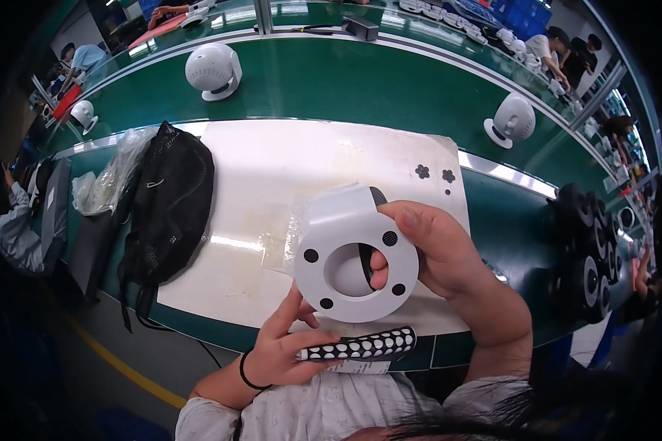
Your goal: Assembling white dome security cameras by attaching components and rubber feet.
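Note:
My right hand [445, 253] grips a white plastic part [338, 209] by its right side, with fingertips showing through the round opening. The part has a flat ring face with several round black pads [311, 256] spaced around it, and this face is turned up toward me. My left hand [283, 356] is closed on a black strip with rows of white dots [364, 344], just below the ring. A left fingertip reaches the ring's lower left edge; whether it presses on it I cannot tell.
Under my hands lies a white sheet [250, 154] with dark flower-shaped pieces [422, 171]. A black mesh bag [173, 206] and a clear plastic bag [114, 176] lie left. White rounded devices [213, 71] stand on the green belt beyond. Black round parts [588, 250] are stacked right. Other people work farther off.

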Demonstrator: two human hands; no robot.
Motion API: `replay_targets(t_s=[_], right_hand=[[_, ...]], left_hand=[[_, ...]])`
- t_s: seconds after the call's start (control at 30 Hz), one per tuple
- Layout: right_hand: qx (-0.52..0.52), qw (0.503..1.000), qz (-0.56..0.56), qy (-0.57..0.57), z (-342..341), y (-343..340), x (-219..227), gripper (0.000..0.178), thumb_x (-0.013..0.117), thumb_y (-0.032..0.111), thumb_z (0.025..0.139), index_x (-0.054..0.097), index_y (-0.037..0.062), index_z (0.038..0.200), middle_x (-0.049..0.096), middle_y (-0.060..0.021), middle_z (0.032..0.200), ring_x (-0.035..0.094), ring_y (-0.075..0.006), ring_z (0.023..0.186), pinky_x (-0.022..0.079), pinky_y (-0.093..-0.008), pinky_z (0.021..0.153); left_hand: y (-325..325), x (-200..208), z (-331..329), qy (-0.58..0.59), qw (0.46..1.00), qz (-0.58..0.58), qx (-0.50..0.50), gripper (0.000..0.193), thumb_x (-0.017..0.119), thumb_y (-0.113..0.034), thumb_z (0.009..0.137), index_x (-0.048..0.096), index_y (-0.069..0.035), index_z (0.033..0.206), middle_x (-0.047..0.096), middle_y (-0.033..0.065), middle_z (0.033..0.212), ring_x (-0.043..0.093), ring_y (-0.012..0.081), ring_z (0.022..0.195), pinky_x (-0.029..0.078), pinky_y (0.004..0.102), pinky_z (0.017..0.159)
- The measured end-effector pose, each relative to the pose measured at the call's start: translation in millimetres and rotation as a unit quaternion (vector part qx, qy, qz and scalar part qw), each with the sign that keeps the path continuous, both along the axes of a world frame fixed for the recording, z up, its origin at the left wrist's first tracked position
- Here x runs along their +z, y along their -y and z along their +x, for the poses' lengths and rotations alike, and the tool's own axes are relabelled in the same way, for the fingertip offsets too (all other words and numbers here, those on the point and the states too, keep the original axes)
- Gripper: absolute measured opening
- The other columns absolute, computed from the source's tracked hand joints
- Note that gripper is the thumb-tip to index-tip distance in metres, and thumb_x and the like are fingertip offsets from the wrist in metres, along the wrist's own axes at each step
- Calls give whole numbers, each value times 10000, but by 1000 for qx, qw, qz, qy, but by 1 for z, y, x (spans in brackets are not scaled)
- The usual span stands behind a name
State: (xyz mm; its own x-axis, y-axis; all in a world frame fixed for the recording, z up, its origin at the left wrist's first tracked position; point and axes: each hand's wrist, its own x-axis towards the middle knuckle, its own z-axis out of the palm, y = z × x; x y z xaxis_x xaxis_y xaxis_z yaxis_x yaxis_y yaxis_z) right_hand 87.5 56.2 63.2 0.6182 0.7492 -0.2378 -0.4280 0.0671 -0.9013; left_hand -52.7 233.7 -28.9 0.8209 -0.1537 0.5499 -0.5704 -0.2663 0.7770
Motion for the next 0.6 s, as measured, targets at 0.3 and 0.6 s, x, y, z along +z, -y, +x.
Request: replay_targets(t_s=[0.3,0.6], right_hand=[[12,1000,21,-10,0,2,-3,404,449,347,873,499,-26,1020,594,-90,779,605,-151,671,494,-243,621],[10,1000,24,9,7,8,-1,336,434,269,881,517,-41,977,607,-108,763,614,-173,653,505,-252,605]], left_hand=[[-1,2,-1,1,1000,-9,10,282,738,-69,612,630,-42,871,197,242,1357,514,298,1048,457,255,625],[0,-8,0,24,999,-18,-20,291,702,-61,617,637,-59,901,217,207,1364,547,288,996,455,258,624]])
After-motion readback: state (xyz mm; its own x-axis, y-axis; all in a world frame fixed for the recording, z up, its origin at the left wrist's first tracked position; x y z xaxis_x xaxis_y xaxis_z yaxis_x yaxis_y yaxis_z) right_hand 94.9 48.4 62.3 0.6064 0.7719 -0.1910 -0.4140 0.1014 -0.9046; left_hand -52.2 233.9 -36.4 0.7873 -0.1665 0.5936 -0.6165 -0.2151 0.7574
